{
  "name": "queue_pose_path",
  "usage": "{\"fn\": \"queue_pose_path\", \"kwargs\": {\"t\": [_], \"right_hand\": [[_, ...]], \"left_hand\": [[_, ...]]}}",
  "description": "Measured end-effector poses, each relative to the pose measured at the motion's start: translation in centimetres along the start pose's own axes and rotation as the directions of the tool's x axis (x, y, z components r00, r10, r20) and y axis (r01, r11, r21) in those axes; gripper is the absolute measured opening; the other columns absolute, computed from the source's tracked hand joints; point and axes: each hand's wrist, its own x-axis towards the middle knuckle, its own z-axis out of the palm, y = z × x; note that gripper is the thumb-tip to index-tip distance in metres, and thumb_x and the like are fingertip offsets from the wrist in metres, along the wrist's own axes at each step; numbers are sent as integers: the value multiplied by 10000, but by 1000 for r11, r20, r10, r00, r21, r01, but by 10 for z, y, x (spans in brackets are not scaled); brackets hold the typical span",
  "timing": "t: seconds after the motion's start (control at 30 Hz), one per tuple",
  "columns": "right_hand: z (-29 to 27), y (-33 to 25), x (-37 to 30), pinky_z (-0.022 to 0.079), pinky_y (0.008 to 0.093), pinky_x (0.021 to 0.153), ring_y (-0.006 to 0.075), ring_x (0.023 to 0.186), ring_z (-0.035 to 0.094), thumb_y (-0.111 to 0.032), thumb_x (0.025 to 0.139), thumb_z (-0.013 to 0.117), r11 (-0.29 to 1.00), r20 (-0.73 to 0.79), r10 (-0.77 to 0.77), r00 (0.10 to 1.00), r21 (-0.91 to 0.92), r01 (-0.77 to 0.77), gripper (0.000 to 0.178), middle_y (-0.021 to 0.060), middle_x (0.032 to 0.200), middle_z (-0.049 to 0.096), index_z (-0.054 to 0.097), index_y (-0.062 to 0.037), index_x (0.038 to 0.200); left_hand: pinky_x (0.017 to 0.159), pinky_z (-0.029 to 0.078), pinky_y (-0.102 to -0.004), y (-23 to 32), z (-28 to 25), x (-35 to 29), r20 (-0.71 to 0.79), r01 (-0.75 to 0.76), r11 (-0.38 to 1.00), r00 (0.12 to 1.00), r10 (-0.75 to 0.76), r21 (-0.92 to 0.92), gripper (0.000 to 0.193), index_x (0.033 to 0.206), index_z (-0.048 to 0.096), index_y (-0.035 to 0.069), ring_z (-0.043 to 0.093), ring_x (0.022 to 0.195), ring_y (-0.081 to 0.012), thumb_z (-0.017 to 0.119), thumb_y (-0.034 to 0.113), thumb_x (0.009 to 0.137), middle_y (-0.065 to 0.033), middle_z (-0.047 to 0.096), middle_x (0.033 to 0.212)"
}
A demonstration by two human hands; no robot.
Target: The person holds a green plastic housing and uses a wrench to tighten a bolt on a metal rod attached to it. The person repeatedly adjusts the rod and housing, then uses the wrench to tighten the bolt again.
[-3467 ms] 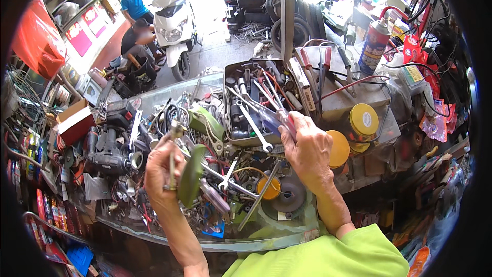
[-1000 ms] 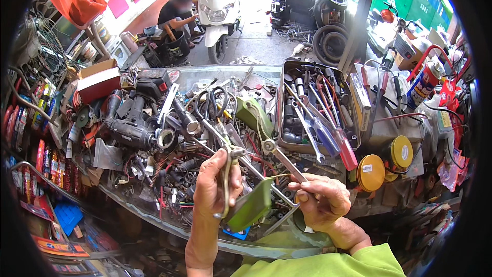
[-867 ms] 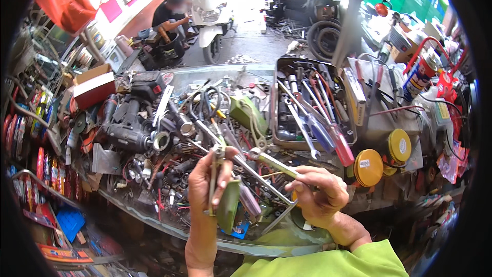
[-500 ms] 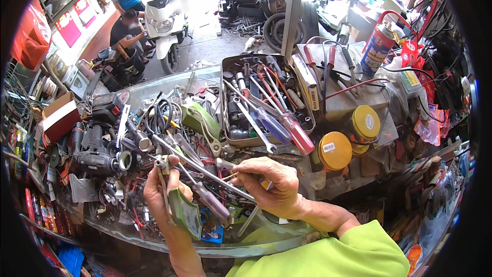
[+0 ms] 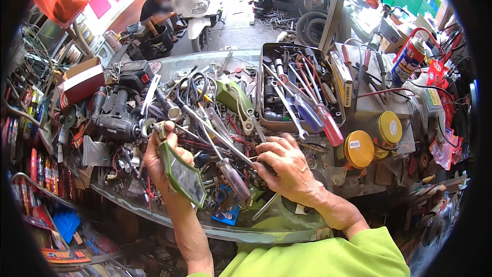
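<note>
Our right hand point(image 5: 288, 168)'s now down by the long rod point(image 5: 221, 137) mid-frame, can't tell its grip; left hand point(image 5: 165, 161) clutches the green-framed mirror point(image 5: 185, 177).

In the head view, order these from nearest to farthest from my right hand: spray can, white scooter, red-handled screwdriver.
From the right hand:
1. Red-handled screwdriver, just ahead, to its right.
2. Spray can, farther ahead, right.
3. White scooter, far ahead, left.
</note>
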Motion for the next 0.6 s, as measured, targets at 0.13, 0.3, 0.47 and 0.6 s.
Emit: {"fn": "queue_pose_path", "kwargs": {"t": [0.13, 0.3, 0.47, 0.6], "right_hand": [[-1, -3, -1, 293, 527, 1062, 309, 1140, 541, -167, 805, 717, 994, 12, -6, 1000, -109, 7, 141, 77, 1032, 641, 665, -49, 861], [-11, -11, -7, 300, 536, 1067, 304, 1159, 536, -171, 801, 718, 990, -13, -3, 1000, -139, 1, 135, 74, 1029, 645, 660, -54, 833], [-37, -11, 2, 337, 532, 1038, 313, 1121, 565, -155, 776, 732, 965, -217, -3, 976, -257, -55, 142, 96, 1007, 655, 660, -44, 829], [-52, -1, 7, 356, 509, 1007, 316, 1050, 582, -142, 754, 730, 919, -340, 45, 939, -354, -172, 157, 101, 976, 664, 679, -20, 838]], "left_hand": [[396, 260, -211, -6, 0, -1, -23, -25, 991, 999, 28, 133, 325, 1128, 482, -29, 230, 385, 2, 370, 261, 1034, 67, 304, 600], [379, 256, -203, -24, 22, -5, -150, -75, 971, 982, 111, 226, 326, 1110, 498, -14, 258, 383, 3, 373, 277, 1037, 68, 333, 596], [386, 288, -197, -13, 6, -4, -37, -27, 972, 999, 37, 235, 366, 1153, 507, -31, 290, 388, -2, 351, 282, 1044, 70, 352, 596], [362, 313, -216, -28, 23, -7, -252, -78, 836, 935, 250, 543, 334, 1093, 516, 11, 330, 368, -18, 372, 307, 1038, 57, 391, 625]]}}
